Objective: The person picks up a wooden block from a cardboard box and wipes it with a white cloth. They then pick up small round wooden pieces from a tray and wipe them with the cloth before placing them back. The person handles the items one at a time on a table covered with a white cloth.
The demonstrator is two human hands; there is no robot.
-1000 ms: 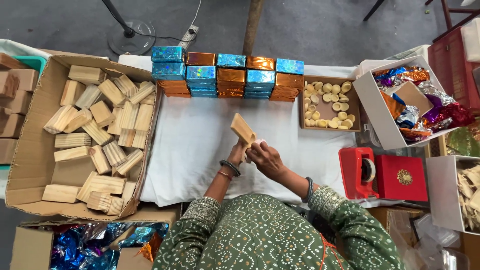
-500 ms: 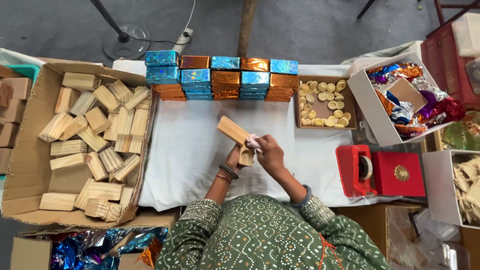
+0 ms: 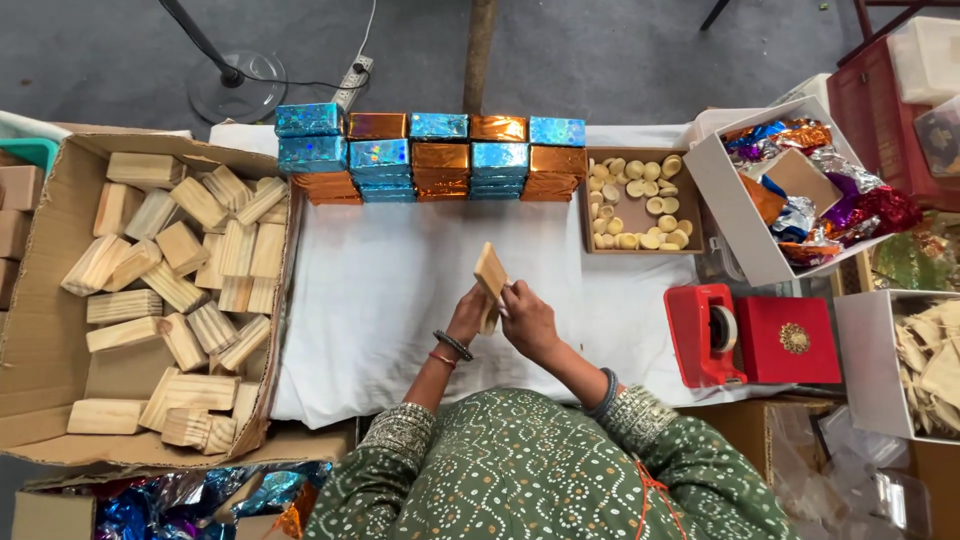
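Over the white cloth I hold a pale wooden block upright between both hands. My left hand grips its lower end from the left, with bangles on the wrist. Against the block's right side rests my right hand, pressing a small pale pink piece to it. Behind the hands stands a row of blocks wrapped in blue and orange foil.
A big cardboard box of bare wooden blocks sits at the left. A small tray of pale round pieces lies at the back right, beside a white box of foil sheets. A red tape dispenser and red box are at the right.
The block has turned from lying slanted to the left to standing nearly upright, edge on. Both hands stayed on it and shifted slightly.
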